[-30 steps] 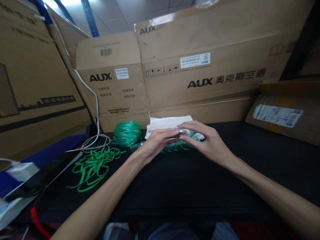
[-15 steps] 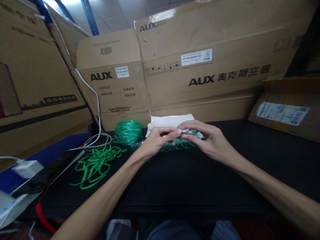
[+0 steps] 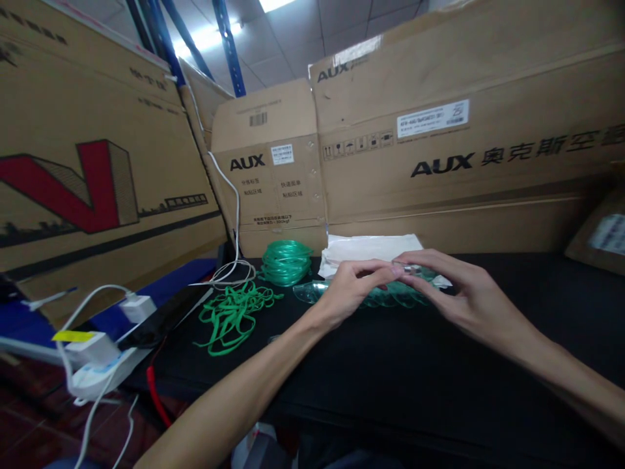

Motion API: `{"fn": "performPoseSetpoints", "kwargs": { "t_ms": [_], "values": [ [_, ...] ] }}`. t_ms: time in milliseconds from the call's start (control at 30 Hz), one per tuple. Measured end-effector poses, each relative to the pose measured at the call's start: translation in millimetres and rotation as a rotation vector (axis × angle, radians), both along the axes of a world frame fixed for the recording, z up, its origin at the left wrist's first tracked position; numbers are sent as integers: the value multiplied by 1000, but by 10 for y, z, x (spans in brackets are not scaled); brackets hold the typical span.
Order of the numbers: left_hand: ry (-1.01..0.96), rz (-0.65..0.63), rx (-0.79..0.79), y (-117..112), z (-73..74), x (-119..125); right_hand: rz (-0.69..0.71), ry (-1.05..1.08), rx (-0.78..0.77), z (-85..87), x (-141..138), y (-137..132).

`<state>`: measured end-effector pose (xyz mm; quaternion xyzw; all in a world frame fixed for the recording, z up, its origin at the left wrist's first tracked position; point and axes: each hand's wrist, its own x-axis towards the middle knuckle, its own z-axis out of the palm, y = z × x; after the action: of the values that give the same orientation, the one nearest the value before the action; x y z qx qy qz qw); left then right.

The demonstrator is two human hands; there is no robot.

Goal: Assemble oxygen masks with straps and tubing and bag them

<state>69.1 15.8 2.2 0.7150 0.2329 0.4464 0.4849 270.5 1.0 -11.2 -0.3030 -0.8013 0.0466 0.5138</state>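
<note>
Hands [image 3: 405, 290] pinch small clear part [image 3: 409, 268] over green tubing [image 3: 385, 296].

The small silvery piece [image 3: 409, 268] pinched between the left hand [image 3: 349, 293] and right hand [image 3: 466, 299] is too small to identify, mostly covered by fingertips. The hands hide much of the clear green masks [image 3: 385, 296] beneath. The right forearm runs off the frame's right edge, and the label [image 3: 608, 233] there is blurred.
</note>
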Motion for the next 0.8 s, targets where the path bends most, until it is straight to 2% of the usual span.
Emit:
{"fn": "performPoseSetpoints", "kwargs": {
  "t_ms": [100,267,367,467,600,800],
  "values": [
    [7,31,-26,35,15,-1,14,12,-45,-6,-6,23],
    [42,40,11,17,123,-48,0,76,-189,4,-4,45],
    [98,73,112,-23,158,-68,-27,68,-305,36,13,38],
    [149,107,241,-37,135,-71,24,42,-387,85,41,26],
    [150,99,281,-12,88,-73,65,23,-385,124,57,8],
    [166,86,132,77,56,-83,-17,42,-247,66,34,0]
  ]
}}
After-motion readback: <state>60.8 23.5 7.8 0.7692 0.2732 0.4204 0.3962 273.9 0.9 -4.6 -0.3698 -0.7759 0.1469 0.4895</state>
